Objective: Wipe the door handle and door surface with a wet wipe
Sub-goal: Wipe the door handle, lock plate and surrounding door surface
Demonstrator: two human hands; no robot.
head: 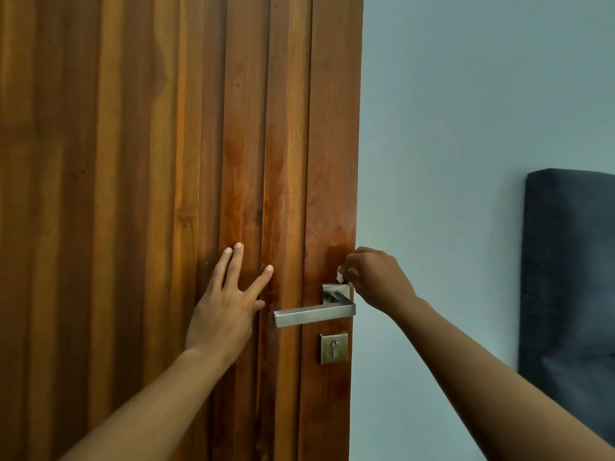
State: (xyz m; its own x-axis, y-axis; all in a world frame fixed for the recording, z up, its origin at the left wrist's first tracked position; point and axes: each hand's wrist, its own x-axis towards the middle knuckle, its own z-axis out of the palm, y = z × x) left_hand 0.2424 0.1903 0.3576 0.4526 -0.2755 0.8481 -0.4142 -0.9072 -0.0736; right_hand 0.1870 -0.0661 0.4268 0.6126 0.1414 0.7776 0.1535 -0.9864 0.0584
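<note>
A brown wooden door (159, 161) with vertical grooves fills the left half of the view. Its steel lever handle (312, 315) sticks out leftward from a square plate near the door's right edge. My left hand (226, 301) lies flat against the door, fingers spread, just left of the lever's tip. My right hand (376, 281) grips a small wad of white wet wipe (340, 275) and holds it at the top of the handle's plate. The wood around and above the handle looks darker and damp.
A square keyhole plate (333, 348) sits below the handle. To the right of the door's edge is a pale blue-grey wall (449, 144). A dark grey padded headboard (572, 294) stands at the far right.
</note>
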